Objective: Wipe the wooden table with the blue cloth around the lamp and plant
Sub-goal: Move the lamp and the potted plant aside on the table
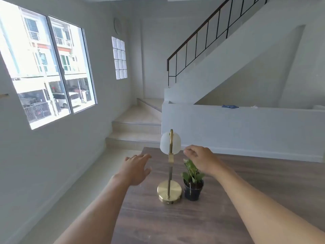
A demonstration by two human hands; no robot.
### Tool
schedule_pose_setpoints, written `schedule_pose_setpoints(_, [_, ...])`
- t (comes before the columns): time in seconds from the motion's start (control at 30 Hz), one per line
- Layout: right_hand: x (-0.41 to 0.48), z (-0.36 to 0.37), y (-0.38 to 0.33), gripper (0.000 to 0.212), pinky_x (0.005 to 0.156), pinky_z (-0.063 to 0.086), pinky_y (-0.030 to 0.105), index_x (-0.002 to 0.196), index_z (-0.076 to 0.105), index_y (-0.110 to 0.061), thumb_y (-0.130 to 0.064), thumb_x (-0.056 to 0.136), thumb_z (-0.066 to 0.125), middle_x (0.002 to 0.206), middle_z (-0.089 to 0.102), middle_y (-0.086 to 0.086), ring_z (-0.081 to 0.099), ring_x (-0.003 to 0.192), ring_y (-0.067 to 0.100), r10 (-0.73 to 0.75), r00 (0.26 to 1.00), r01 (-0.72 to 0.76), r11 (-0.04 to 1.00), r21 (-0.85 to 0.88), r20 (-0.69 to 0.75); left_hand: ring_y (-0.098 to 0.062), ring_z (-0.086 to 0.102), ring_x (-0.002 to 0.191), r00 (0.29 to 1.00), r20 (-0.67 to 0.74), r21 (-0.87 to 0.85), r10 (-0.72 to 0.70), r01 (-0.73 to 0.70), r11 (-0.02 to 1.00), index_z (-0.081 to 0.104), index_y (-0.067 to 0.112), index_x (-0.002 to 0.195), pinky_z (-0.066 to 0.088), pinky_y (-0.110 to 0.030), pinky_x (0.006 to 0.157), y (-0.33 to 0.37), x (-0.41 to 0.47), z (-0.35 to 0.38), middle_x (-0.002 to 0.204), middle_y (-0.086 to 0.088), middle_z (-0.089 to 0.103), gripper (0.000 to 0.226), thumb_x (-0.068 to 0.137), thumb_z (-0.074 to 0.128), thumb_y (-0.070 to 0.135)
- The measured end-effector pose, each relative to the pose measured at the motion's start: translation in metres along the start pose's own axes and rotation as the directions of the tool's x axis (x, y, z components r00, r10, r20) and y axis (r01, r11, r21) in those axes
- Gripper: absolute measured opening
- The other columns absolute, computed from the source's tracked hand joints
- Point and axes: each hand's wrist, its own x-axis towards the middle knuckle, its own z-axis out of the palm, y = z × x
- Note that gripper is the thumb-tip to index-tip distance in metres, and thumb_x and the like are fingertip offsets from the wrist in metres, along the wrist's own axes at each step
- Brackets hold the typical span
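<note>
A brass lamp (169,191) with a white dome shade stands on the wooden table (255,187). Right beside its base is a small green plant (193,182) in a black pot. My left hand (136,169) hovers left of the lamp stem, fingers spread, holding nothing. My right hand (200,158) is above the plant, just right of the shade, fingers curled loosely with nothing visible in them. The blue cloth (230,106) lies far off on top of the low white wall behind the table.
The low white wall (246,127) runs behind the table's far edge. Steps (137,129) rise at the back left toward a staircase with a black railing. A large window (49,71) fills the left wall. Pale floor lies left of the table.
</note>
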Motion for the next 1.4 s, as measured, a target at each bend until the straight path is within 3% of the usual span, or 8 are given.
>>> schedule_pose_setpoints(0.37, [0.047, 0.011, 0.001, 0.026, 0.071, 0.039, 0.011, 0.114, 0.071, -0.022, -0.035, 0.092, 0.064, 0.105, 0.067, -0.007, 0.058, 0.095, 0.005, 0.022, 0.999, -0.016, 0.969, 0.245, -0.023, -0.015, 0.053, 0.121, 0.992, 0.129, -0.293, -0.019, 0.056, 0.954, 0.046, 0.036, 0.137, 0.040, -0.037, 0.101, 0.013, 0.029, 0.090, 0.132, 0.010, 0.058, 0.047, 0.092, 0.058, 0.041])
schedule_pose_setpoints(0.63, [0.063, 0.021, -0.005, 0.014, 0.090, 0.053, 0.031, 0.099, 0.076, -0.022, -0.024, 0.086, 0.072, 0.092, 0.074, -0.003, 0.069, 0.090, 0.012, 0.000, 0.999, -0.016, 0.947, 0.319, 0.051, -0.005, 0.060, 0.089, 0.985, 0.128, -0.580, -0.114, 0.168, 0.797, 0.066, 0.039, 0.116, 0.047, -0.028, 0.083, 0.026, 0.038, 0.121, 0.086, 0.023, 0.063, 0.028, 0.088, 0.065, 0.034])
schedule_pose_setpoints(0.77, [0.068, 0.025, -0.005, 0.013, 0.092, 0.054, 0.034, 0.097, 0.076, -0.019, -0.018, 0.085, 0.073, 0.090, 0.076, 0.000, 0.071, 0.088, 0.015, 0.003, 0.997, -0.025, 0.951, 0.310, 0.072, -0.004, 0.059, 0.086, 0.984, 0.086, -0.615, -0.157, 0.176, 0.769, 0.068, 0.037, 0.113, 0.044, -0.025, 0.077, 0.030, 0.037, 0.127, 0.086, 0.021, 0.063, 0.025, 0.089, 0.065, 0.033])
schedule_pose_setpoints(0.87, [0.068, 0.028, -0.005, 0.012, 0.089, 0.053, 0.027, 0.097, 0.076, -0.018, -0.017, 0.086, 0.073, 0.090, 0.075, -0.002, 0.069, 0.089, 0.013, 0.008, 0.997, -0.032, 0.954, 0.299, 0.079, -0.005, 0.061, 0.088, 0.979, 0.097, -0.622, -0.182, 0.202, 0.756, 0.070, 0.038, 0.108, 0.048, -0.027, 0.079, 0.030, 0.037, 0.133, 0.088, 0.019, 0.067, 0.020, 0.088, 0.065, 0.034])
schedule_pose_setpoints(1.07, [0.069, 0.027, -0.008, 0.009, 0.066, 0.044, 0.013, 0.093, 0.076, -0.023, -0.020, 0.086, 0.073, 0.090, 0.076, -0.002, 0.071, 0.087, 0.010, 0.028, 0.994, -0.062, 0.939, 0.338, 0.102, -0.004, 0.062, 0.082, 0.976, 0.103, -0.611, -0.193, 0.215, 0.761, 0.066, 0.044, 0.082, 0.050, -0.028, 0.079, 0.026, 0.040, 0.151, 0.080, 0.019, 0.068, 0.010, 0.087, 0.065, 0.035])
schedule_pose_setpoints(1.2, [0.073, 0.025, -0.007, 0.009, 0.069, 0.044, 0.015, 0.092, 0.077, -0.021, -0.019, 0.083, 0.075, 0.088, 0.076, -0.003, 0.071, 0.086, 0.009, 0.048, 0.993, -0.080, 0.948, 0.309, 0.109, -0.005, 0.065, 0.079, 0.976, 0.077, -0.628, -0.202, 0.204, 0.751, 0.073, 0.036, 0.090, 0.052, -0.028, 0.080, 0.029, 0.042, 0.160, 0.074, 0.017, 0.068, 0.009, 0.086, 0.067, 0.030])
schedule_pose_setpoints(1.3, [0.079, 0.022, -0.011, 0.010, 0.084, 0.051, 0.023, 0.090, 0.078, -0.019, -0.018, 0.081, 0.077, 0.087, 0.076, -0.001, 0.071, 0.087, 0.012, 0.050, 0.995, -0.074, 0.954, 0.289, 0.091, -0.008, 0.066, 0.072, 0.977, 0.035, -0.632, -0.208, 0.183, 0.753, 0.070, 0.036, 0.081, 0.053, -0.031, 0.076, 0.030, 0.043, 0.163, 0.069, 0.013, 0.069, 0.013, 0.084, 0.065, 0.025])
schedule_pose_setpoints(1.4, [0.089, 0.016, -0.023, 0.006, 0.077, 0.049, 0.020, 0.083, 0.078, -0.023, -0.018, 0.080, 0.078, 0.085, 0.076, 0.001, 0.069, 0.081, 0.010, 0.022, 0.997, -0.043, 0.957, 0.287, 0.077, -0.009, 0.066, 0.070, 0.973, -0.021, -0.656, -0.229, 0.160, 0.738, 0.067, 0.037, 0.076, 0.054, -0.032, 0.075, 0.030, 0.045, 0.160, 0.073, 0.012, 0.071, 0.017, 0.085, 0.062, 0.022])
